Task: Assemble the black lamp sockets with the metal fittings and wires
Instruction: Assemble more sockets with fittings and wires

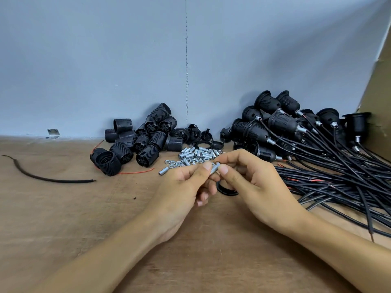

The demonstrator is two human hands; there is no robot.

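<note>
My left hand (182, 187) and my right hand (251, 178) meet above the wooden table, both pinching one small threaded metal tube (214, 168) between thumb and fingertips. Just behind them lies a heap of metal tubes and nuts (196, 155). A pile of bare black socket bodies (139, 138) sits at the back left. Finished sockets with black wires (296, 132) are stacked at the back right. A black ring (226, 190) lies on the table under my right hand, partly hidden.
Black socket caps and rings (203, 135) lie between the two piles. A loose black wire (48, 177) curves across the left of the table, and a red wire (135, 171) lies by the sockets. A cardboard sheet (378, 98) leans at the right against the blue wall.
</note>
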